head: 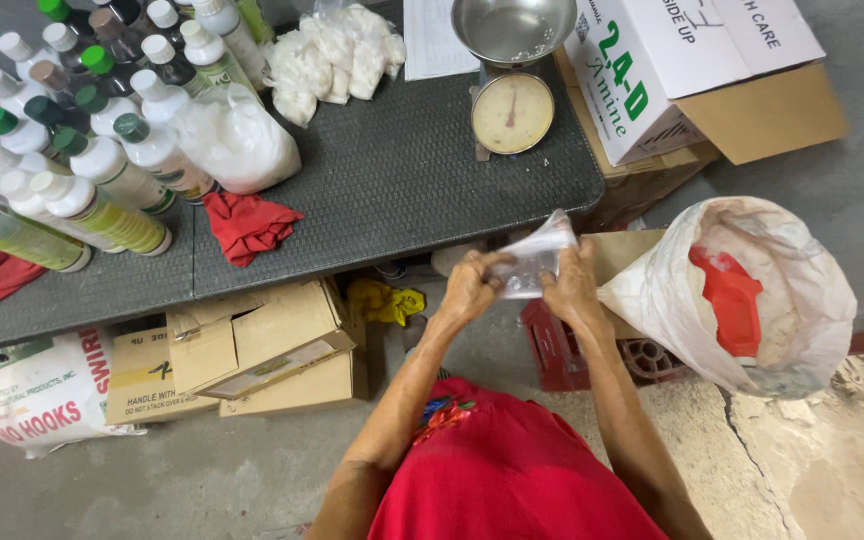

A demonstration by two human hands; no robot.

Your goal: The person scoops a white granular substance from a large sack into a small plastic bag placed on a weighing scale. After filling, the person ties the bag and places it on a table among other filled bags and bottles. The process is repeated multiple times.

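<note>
Pinching a small clear plastic bag (pixel 534 262) between left hand (pixel 469 287) and right hand (pixel 572 285), just off the table's (pixel 392 180) edge beside the open white sack (pixel 652 300), apparently working its mouth apart, which next calls for rubbing the layers open.

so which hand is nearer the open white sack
Right. The right hand sits just beside the open white sack; the left hand is farther away, across the small clear bag.
</note>
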